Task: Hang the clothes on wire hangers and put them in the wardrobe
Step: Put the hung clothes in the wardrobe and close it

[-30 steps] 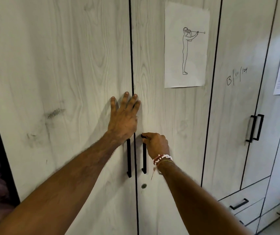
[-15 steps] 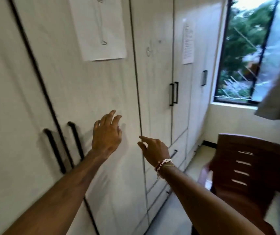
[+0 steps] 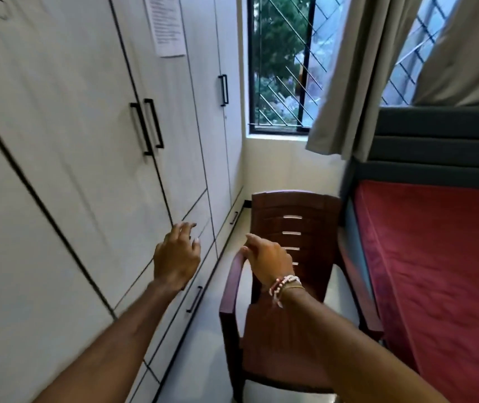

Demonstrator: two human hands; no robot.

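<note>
The pale wood-grain wardrobe (image 3: 72, 141) fills the left side, all its doors closed, with black bar handles (image 3: 148, 126). My left hand (image 3: 177, 257) hangs in the air in front of the wardrobe's lower drawers, fingers loosely spread, holding nothing. My right hand (image 3: 267, 260), with a beaded bracelet at the wrist, hovers over the left armrest of a brown plastic chair (image 3: 290, 286), fingers relaxed and empty. No clothes or wire hangers are in view.
A bed with a red mattress (image 3: 435, 271) and dark headboard (image 3: 441, 146) stands at the right. A barred window (image 3: 279, 68) with a grey curtain (image 3: 357, 68) is at the back. A narrow strip of floor (image 3: 203, 359) runs between wardrobe and chair. A printed sheet (image 3: 165, 24) hangs on a door.
My view has swung right from the closed wardrobe doors toward the chair, bed and window. Both hands have left the doors and handle and now hang free.
</note>
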